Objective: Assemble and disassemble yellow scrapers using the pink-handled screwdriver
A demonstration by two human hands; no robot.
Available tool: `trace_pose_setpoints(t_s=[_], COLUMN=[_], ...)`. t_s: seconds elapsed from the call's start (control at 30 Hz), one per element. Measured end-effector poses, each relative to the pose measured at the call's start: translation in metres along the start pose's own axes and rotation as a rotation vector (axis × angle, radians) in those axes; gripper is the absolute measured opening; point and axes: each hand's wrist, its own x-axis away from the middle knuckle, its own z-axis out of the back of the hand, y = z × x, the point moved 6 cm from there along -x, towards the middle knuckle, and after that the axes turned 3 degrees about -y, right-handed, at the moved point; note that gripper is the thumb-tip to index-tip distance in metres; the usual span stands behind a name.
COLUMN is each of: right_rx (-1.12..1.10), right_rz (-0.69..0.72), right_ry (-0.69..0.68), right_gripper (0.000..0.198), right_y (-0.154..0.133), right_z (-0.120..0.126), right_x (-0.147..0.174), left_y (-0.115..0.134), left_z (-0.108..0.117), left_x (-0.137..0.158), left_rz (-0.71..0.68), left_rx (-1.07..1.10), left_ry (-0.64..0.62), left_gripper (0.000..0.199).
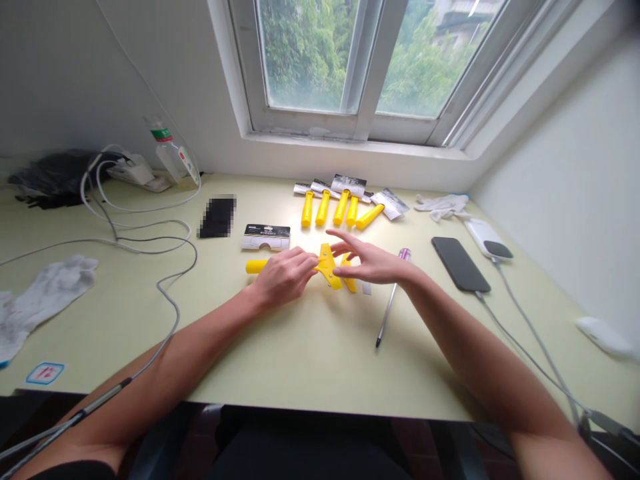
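My left hand (286,275) is closed around the handle of a yellow scraper (327,268), whose wide head with small screws sticks out to the right of my fingers. My right hand (373,261) is just right of the head, its fingers apart and index finger raised. Under its thumb lies a second yellow plate (349,279); whether the thumb touches it I cannot tell. A small pale flat piece (367,288) rests beside that plate. Right of it lies a screwdriver (387,310) with a purple-and-clear handle, partly behind my right wrist.
Several yellow handles (341,208) with card packaging (349,184) line the back. A header card (266,237) and a pixelated black object (217,217) lie left. Phone (460,264), power bank (487,239) and cables are right; gloves (50,300), bottle (170,157) and a cable (170,293) left.
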Motion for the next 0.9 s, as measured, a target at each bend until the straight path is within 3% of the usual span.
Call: trace_pose_setpoints(t_s=[0.2,0.53,0.73,0.9], right_rx=[-0.385,-0.515,-0.378,-0.17], right_rz=[-0.047,-0.064,0.009,0.021], right_ry=[0.203,0.294,0.301,0.391], right_gripper=[0.059,0.046,0.033,0.017], right_y=[0.01,0.017,0.015,0.013], right_z=[-0.009,-0.012,-0.014,-0.015], right_x=[-0.014,-0.02,-0.021,-0.019], left_y=[0.002,0.003,0.003,0.003], left_z=[0.004,-0.001,-0.003,-0.005], left_x=[-0.001,0.0,0.0,0.0], left_rz=[-0.019,-0.029,-0.019,-0.019], left_rx=[-0.024,-0.037,-0.058,-0.068], left_ry=[0.053,0.016,-0.004,-0.016], left_gripper=[0.006,0.008,0.009,0.009])
